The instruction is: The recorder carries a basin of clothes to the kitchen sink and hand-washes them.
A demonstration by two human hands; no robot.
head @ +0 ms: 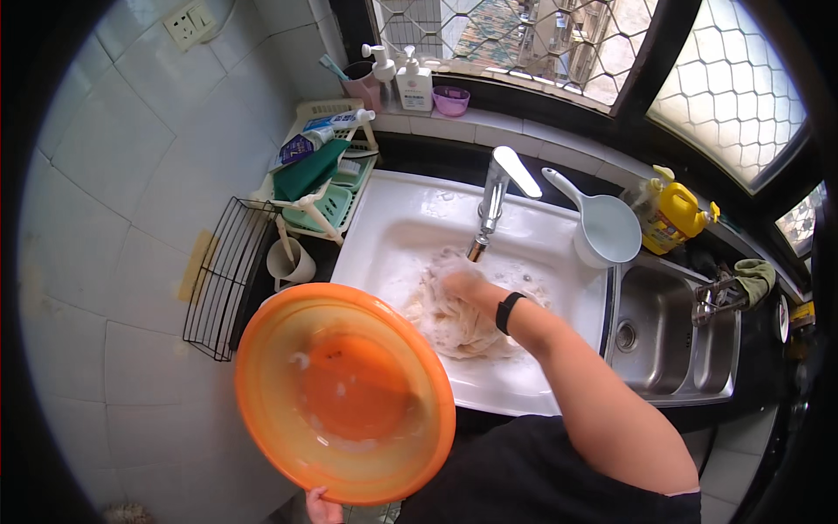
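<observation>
An orange plastic basin (353, 386) is tilted towards me at the sink's left front, with bits of foam on its inner surface. My left hand (323, 505) grips its lower rim. In the white sink (393, 196) lies a heap of wet, pale cloth (468, 331) among suds. My right hand (463, 283) reaches into this heap, just below the spout of the chrome faucet (494, 196). Blur and foam hide its fingers, so their grip is unclear. A black band (507, 313) circles my right wrist.
A pale water dipper (609, 229) rests at the sink's right rear, near a yellow jug (677, 216). Further right is a steel double sink (648, 334). On the left stand a plastic rack (327, 216), a mug (294, 265) and a black wire rack (226, 281).
</observation>
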